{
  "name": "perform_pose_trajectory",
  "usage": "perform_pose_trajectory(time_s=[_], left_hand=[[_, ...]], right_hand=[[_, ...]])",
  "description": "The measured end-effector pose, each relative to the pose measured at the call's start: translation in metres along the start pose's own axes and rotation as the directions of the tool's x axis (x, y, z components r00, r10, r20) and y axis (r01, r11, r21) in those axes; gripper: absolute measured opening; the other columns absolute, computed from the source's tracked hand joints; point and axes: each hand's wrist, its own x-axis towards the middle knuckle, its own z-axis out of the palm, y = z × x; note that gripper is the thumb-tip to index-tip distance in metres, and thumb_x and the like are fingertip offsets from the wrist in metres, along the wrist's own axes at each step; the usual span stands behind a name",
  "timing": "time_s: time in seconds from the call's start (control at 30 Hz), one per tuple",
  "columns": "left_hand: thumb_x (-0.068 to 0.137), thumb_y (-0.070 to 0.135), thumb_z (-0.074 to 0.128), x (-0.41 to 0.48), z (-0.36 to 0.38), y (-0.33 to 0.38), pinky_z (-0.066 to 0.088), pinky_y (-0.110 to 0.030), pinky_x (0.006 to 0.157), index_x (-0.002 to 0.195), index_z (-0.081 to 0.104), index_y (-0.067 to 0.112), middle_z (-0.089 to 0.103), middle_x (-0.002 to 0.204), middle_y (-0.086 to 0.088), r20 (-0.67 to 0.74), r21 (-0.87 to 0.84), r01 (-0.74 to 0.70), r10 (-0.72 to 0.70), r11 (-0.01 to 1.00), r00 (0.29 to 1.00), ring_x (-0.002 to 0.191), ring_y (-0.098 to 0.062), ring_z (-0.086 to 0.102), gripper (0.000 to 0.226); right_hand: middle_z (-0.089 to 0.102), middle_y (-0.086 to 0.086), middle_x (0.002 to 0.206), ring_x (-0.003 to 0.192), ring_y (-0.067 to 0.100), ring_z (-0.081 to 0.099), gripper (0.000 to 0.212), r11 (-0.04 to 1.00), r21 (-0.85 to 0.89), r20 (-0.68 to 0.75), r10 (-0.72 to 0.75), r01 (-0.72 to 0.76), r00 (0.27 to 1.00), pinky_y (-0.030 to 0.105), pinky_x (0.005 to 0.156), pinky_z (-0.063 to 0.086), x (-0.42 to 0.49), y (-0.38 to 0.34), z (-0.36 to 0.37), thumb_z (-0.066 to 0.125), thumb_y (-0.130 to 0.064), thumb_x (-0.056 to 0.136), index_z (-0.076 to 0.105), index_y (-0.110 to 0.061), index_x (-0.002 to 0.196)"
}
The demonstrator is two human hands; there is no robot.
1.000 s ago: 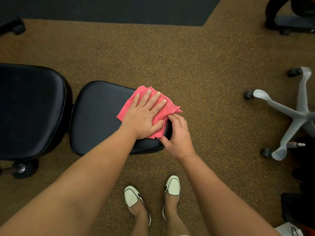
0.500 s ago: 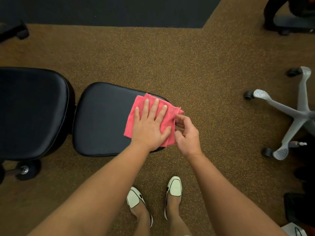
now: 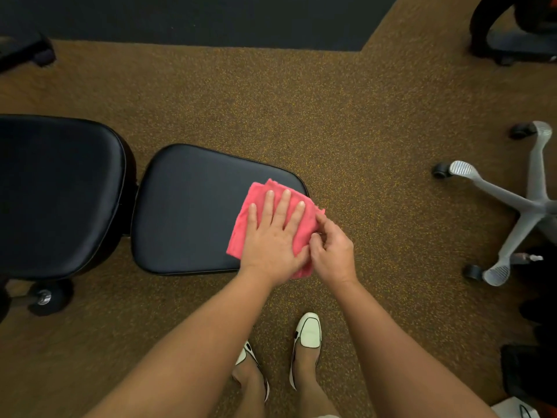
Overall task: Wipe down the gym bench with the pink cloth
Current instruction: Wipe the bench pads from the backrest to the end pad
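The bench (image 3: 193, 212) is showing smooth, glossy black vinyl; the pink cloth (image 3: 304, 233) is looking soft, matt; the carpet (image 3: 346, 116) is looking rough.

Pink cloth (image 3: 238, 236): middle covered by my left grip (image 3: 271, 242). Gym bench (image 3: 187, 212) seat pad: near right corner lies under the cloth and both grips. Larger pad (image 3: 54, 194): cut by the left edge. My right grip (image 3: 334, 251): fingertips curled out of sight at the cloth's edge. Left shoe (image 3: 250, 357): half behind my forearm. Grey chair base (image 3: 524, 206): cut by the right edge. Dark items (image 3: 527, 378), lower right: too dark to identify.
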Motion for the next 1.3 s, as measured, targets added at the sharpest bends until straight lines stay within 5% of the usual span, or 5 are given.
perform_pose_trajectory(time_s=[0.3, 0.67, 0.83, 1.1, 1.3], left_hand=[[0.092, 0.053, 0.034, -0.029, 0.019, -0.015, 0.01, -0.06, 0.115, 0.152, 0.017, 0.023, 0.01, 0.161, -0.011, -0.013, 0.139, -0.255, 0.259, 0.957, 0.966, 0.147, -0.04, 0.004, 0.07], [0.094, 0.053, 0.033, -0.028, 0.014, 0.0, 0.005, -0.055, 0.117, 0.153, 0.014, 0.025, 0.008, 0.161, -0.003, -0.026, 0.007, -0.079, 0.079, 0.997, 0.997, 0.149, -0.03, 0.001, 0.067], [0.09, 0.049, 0.047, -0.029, 0.018, -0.006, 0.006, -0.059, 0.116, 0.152, 0.007, 0.017, 0.002, 0.161, -0.008, 0.001, 0.093, -0.179, 0.18, 0.979, 0.984, 0.147, -0.037, 0.001, 0.081], [0.081, 0.053, 0.053, -0.01, 0.004, -0.028, 0.0, -0.052, 0.118, 0.154, 0.0, 0.017, -0.004, 0.162, -0.006, 0.079, 0.137, -0.421, 0.413, 0.897, 0.907, 0.148, -0.031, -0.008, 0.097], [0.091, 0.049, 0.034, -0.022, 0.007, -0.012, -0.009, -0.046, 0.118, 0.147, -0.02, 0.002, -0.026, 0.155, -0.017, 0.019, 0.145, -0.126, 0.125, 0.981, 0.992, 0.143, -0.03, -0.026, 0.092]], right_hand=[[0.066, 0.007, 0.099, 0.089, 0.02, 0.059, 0.015, 0.993, -0.063, 0.068, 0.102, -0.098, 0.992, 0.028, 0.084, 0.047, -0.003, -0.002, -0.004, 0.053, -0.012, 0.091, 0.063, -0.01, 0.102], [0.05, 0.018, 0.129, 0.122, 0.031, 0.044, 0.024, 0.975, -0.215, -0.093, 0.038, -0.057, 0.995, 0.034, 0.104, 0.033, -0.007, -0.003, 0.014, 0.05, -0.013, 0.093, 0.063, -0.002, 0.11], [0.046, 0.019, 0.137, 0.128, 0.03, 0.04, 0.026, 0.969, -0.231, -0.112, -0.12, 0.092, 0.986, 0.029, 0.108, 0.028, -0.015, -0.004, 0.016, 0.05, -0.007, 0.093, 0.062, 0.004, 0.113], [0.038, 0.023, 0.143, 0.132, 0.032, 0.04, 0.042, 0.989, -0.11, -0.084, 0.088, -0.097, 0.993, 0.02, 0.109, 0.022, -0.007, -0.012, 0.023, 0.041, 0.002, 0.09, 0.048, 0.009, 0.131], [0.029, 0.008, 0.155, 0.146, 0.022, 0.019, 0.05, 0.896, -0.233, 0.054, -0.375, 0.377, 0.925, 0.035, 0.12, 0.012, -0.009, -0.012, 0.036, 0.04, -0.011, 0.096, 0.035, -0.004, 0.146]])
